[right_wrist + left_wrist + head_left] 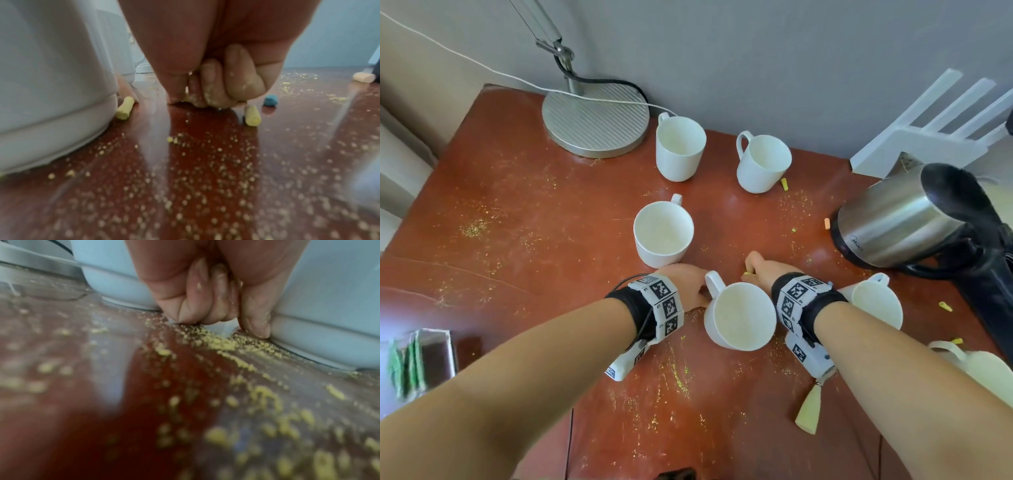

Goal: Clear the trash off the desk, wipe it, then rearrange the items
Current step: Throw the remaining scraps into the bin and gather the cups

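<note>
while head hides it, blue pellet (271, 100) shows.

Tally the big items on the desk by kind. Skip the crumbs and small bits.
White ceramic mugs: 6 (one is partly cut off at the lower right)
Stainless steel electric kettle: 1
Silver desk lamp with round ribbed base: 1
Total: 8

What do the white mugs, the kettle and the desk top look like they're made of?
The white mugs look like glazed ceramic: smooth, opaque, slightly glossy walls. The kettle looks like brushed stainless steel with a black, probably plastic, lid and handle. The desk top seems to be lacquered reddish-brown wood or laminate; it mirrors light in the right wrist view.
</note>
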Demonstrator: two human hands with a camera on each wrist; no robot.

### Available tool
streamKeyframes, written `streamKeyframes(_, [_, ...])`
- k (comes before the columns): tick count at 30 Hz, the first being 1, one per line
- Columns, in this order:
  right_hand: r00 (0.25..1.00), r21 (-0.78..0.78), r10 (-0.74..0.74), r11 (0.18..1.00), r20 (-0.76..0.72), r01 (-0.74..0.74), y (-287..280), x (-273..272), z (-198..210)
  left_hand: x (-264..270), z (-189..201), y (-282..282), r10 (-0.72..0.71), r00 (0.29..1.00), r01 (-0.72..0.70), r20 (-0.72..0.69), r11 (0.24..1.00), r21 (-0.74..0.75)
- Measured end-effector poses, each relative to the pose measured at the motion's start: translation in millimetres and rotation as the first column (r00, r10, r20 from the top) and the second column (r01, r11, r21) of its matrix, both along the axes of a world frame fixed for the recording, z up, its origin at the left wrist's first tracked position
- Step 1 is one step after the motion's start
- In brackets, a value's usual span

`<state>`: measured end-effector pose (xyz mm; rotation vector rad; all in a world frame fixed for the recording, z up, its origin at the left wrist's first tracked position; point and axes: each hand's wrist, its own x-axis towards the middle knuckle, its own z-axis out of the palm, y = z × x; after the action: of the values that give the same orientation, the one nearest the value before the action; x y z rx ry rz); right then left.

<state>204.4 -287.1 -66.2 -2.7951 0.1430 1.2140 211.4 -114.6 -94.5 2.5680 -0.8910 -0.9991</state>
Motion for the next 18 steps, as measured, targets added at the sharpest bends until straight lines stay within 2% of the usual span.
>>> streamKeyframes(5, [0.998,0.009,-0.048,0.999,0.035,0.047,-4.0,0.9,3.7,2.0,3.5,-12.0,0.039,0.999,-0.04,-0.016,0.998,-0.054])
streamKeyframes(9, [0.983,0.061,-0.149,0.988,0.109,0.143,-15.3,-4.2,8.8,10.7,4.0,-17.9,-0.031,0.994,0.021,-0.108,0.995,-0.095])
streamKeyframes(14, [0.979,0.09,-0.188,0.979,0.08,0.181,-27.8,-12.4,5.8,14.5,12.4,-30.9,-0.1,0.988,0.1,-0.118,0.995,-0.008])
streamKeyframes(18, [0.978,0.109,-0.192,0.977,0.083,0.182,-33.8,-13.7,4.1,13.6,7.3,-37.9,-0.11,0.992,0.115,-0.064,0.989,0.089])
